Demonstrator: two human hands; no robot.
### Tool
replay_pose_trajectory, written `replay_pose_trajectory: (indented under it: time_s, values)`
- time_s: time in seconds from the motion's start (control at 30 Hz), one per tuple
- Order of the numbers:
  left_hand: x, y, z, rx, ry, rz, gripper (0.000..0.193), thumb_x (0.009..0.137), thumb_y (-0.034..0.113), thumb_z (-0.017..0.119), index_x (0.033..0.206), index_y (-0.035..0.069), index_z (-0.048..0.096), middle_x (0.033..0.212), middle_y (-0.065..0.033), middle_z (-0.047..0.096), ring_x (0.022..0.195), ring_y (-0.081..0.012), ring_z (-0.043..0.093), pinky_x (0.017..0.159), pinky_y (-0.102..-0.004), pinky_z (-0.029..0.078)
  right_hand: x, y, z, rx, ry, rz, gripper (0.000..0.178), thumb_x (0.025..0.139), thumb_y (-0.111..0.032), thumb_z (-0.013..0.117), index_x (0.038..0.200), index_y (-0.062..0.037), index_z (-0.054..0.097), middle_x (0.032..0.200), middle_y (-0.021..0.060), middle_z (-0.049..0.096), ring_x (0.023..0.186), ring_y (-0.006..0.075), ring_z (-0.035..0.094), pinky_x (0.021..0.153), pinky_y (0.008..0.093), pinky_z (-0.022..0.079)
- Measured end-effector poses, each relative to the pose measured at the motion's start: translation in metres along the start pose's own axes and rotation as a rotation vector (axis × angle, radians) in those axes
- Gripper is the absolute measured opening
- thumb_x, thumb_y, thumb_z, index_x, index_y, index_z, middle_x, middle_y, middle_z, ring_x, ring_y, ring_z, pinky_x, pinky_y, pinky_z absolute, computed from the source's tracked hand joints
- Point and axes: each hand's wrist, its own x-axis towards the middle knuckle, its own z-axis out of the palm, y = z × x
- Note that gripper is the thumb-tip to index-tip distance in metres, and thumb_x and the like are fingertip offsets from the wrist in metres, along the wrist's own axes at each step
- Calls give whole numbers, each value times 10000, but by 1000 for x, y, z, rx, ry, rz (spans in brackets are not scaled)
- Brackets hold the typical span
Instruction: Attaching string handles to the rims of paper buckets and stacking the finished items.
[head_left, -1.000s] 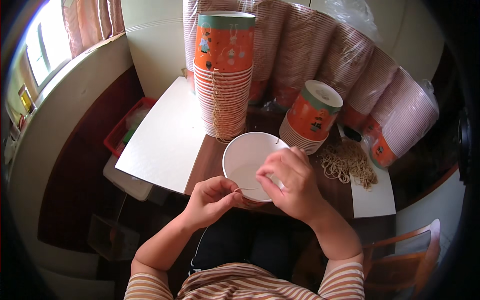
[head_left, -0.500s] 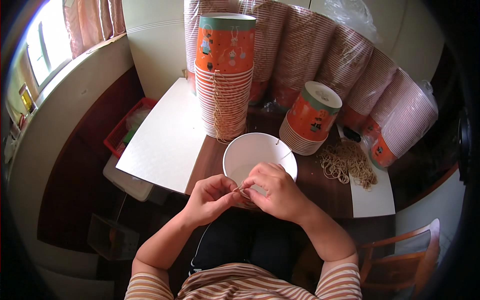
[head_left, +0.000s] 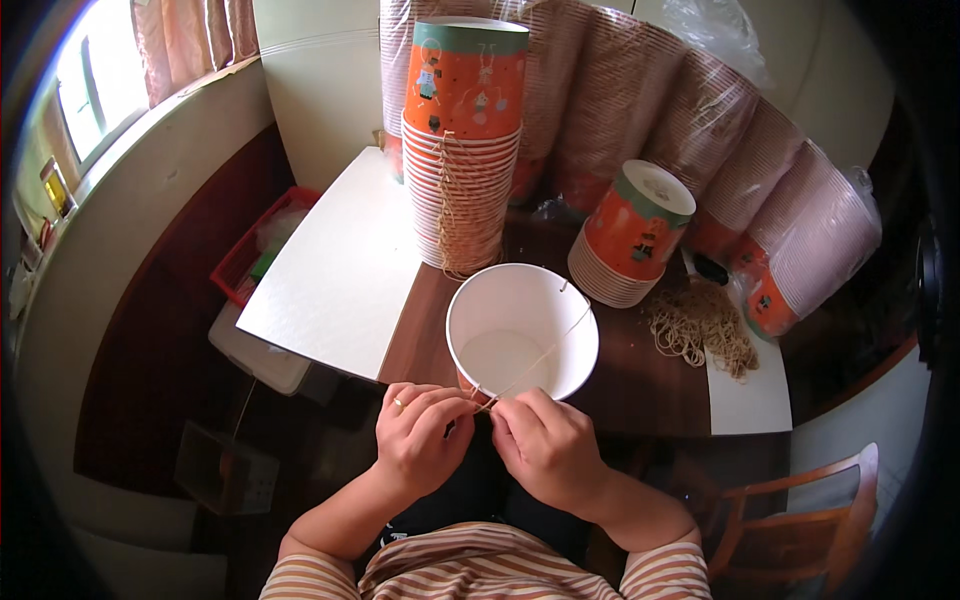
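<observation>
In front of me a paper bucket (head_left: 475, 318) stands with its white inside facing up. A thin tan cord (head_left: 541, 357) runs from a hole at the far right of its rim, across the mouth, to the near rim. There my left hand (head_left: 428, 438) and my right hand (head_left: 552, 440) are close together, both with fingers closed, pinching the cord just outside the rim. A ring is on a left finger. Whether the cord is knotted there is too small to tell.
Behind the bucket rises a tall stack of upside-down orange buckets (head_left: 463, 85) with cords hanging down its side. A shorter stack (head_left: 628, 232) and a pile of loose cords (head_left: 704, 322) are to the right. Plastic-wrapped stacks (head_left: 622, 105) line the back. A wooden chair (head_left: 785, 525) stands lower right.
Both hands have moved down toward me, from over the bucket's mouth to its near rim. The cord now stretches straight across the mouth, and more of the inside shows.
</observation>
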Motion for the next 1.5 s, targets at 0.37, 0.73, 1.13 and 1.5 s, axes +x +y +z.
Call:
replay_pose_trajectory:
  time_s: [0.37, 0.73, 1.13, 1.5]
  values:
    - [-26, -5, 16, -1434, -9, -1027, 77, 840, -31, 617, 884, -12, 556, 883, -128, 652, 816, -169, 645, 751, -282, 532, -23, 13, 36, -219, 201, -43, 139, 743, -40, 643, 871, -36, 589, 736, 43, 514, 585, 179, 570, 530, 300, 460]
    - [-24, -7, 10, -1503, 96, -1189, 97, 816, -34, 613, 847, 29, 546, 822, -96, 621, 725, -186, 622, 703, -318, 518, -15, 16, 52, 902, 76, 468, 148, 871, -10, 568, 985, 48, 643, 884, 81, 658, 765, 144, 631, 698, 271, 524]
    - [-30, 2, 15, -1004, 221, -938, 113, 814, -59, 631, 850, 9, 548, 828, -83, 634, 673, -125, 613, 600, -224, 506, -15, 16, 70, 1660, 99, 936, 149, 870, -96, 578, 968, -23, 662, 903, 67, 671, 742, 111, 577, 706, 252, 468]
    - [-37, -7, 17, -434, 108, -451, 224, 735, -112, 637, 935, -12, 617, 856, -106, 635, 739, -140, 618, 626, -226, 503, -17, 18, 67, 1651, 68, 945, 162, 864, -91, 588, 983, -24, 675, 888, 43, 681, 697, 61, 533, 646, 204, 429]
